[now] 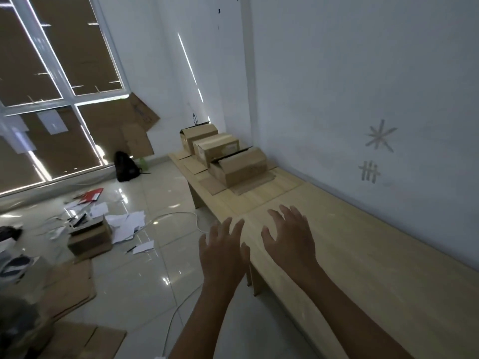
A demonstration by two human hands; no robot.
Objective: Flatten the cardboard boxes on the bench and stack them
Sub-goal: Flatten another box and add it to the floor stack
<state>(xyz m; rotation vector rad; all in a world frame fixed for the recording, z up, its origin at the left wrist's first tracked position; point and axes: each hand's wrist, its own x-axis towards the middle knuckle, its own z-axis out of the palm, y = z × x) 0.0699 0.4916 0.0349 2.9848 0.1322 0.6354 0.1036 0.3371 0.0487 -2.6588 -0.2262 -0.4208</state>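
Three cardboard boxes (pixel 225 154) stand in a row at the far end of the long wooden bench (pixel 363 268) against the wall, well beyond both hands. Left hand (pixel 223 251) and right hand (pixel 290 239) hover side by side, fingers spread, holding nothing.

left hand (pixel 223 251): fingers spread, holding nothing | right hand (pixel 289 238): fingers spread, holding nothing | both arms outstretched

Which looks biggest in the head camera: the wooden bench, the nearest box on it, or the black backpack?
1. Wooden bench, largest by far.
2. Nearest box.
3. Black backpack, though it sits farther away, so unsure.
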